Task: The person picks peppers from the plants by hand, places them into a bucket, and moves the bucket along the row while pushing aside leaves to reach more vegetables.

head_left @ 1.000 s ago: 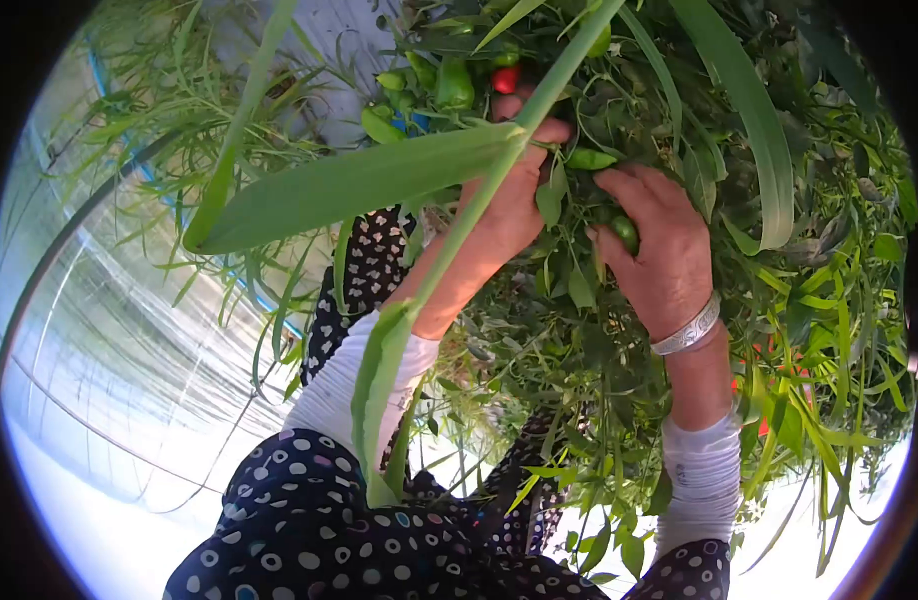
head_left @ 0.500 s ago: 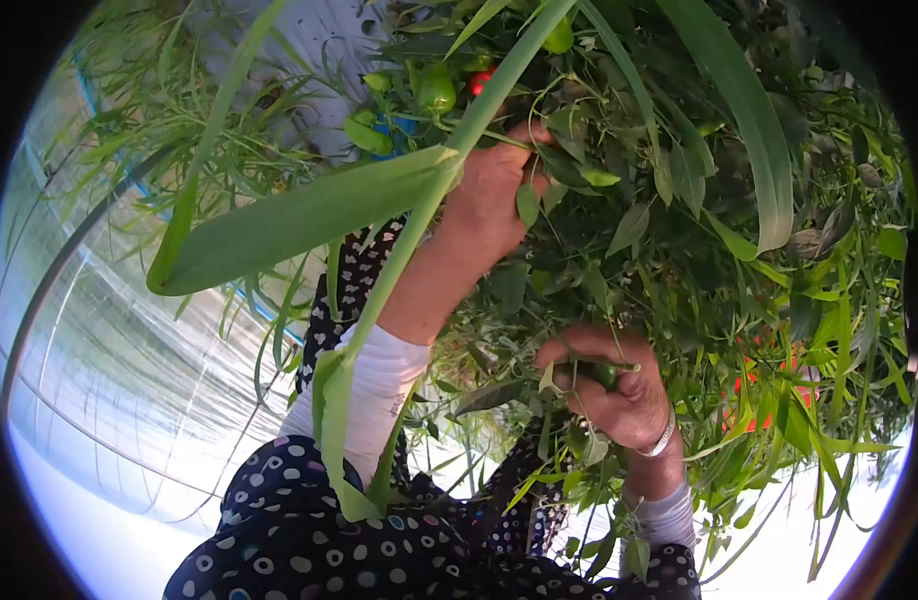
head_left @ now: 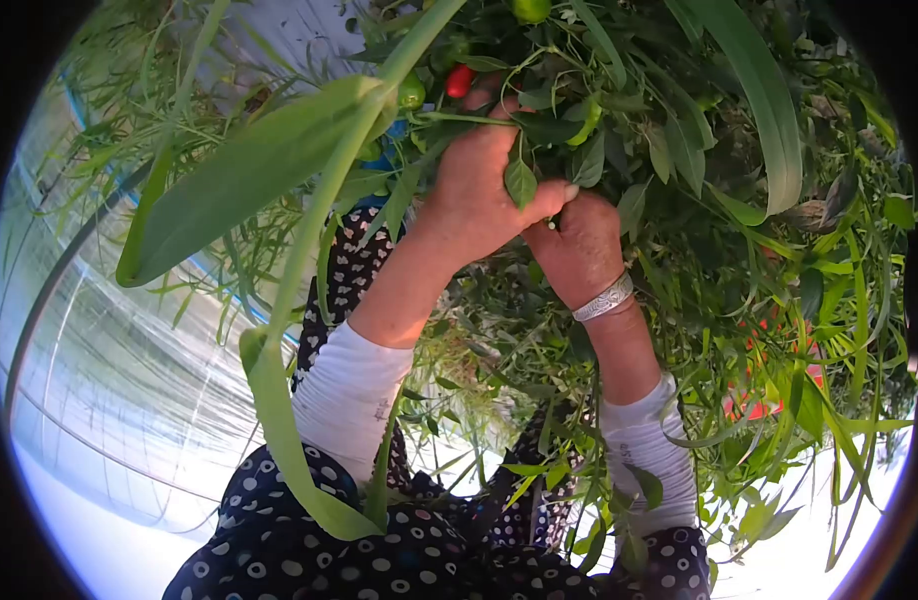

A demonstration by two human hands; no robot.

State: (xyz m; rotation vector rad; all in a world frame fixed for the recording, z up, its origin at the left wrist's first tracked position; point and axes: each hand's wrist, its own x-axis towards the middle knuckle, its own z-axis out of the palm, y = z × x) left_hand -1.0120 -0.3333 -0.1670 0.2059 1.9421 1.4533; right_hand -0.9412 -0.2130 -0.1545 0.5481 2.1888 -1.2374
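My left hand reaches into the pepper plant, its thumb stretched out to the right, apart from the fingers. Leaves and a green stem partly cover its fingertips. Just above them hangs a red pepper, with a green pepper to its left. My right hand, with a silver bracelet on the wrist, is closed right beside the left thumb. A small pale-green stalk end shows at its thumb; the rest of the green pepper seen there earlier is hidden by the hand.
A long broad grass blade crosses in front on the left, and another leaf hangs at upper right. Red shapes show through foliage at right. Something blue lies behind the left hand. Clear sheeting covers the left side.
My right hand has moved up and left from lower in the plant to beside my left thumb. The green pepper in it has gone from view. My left thumb has stretched to the right.
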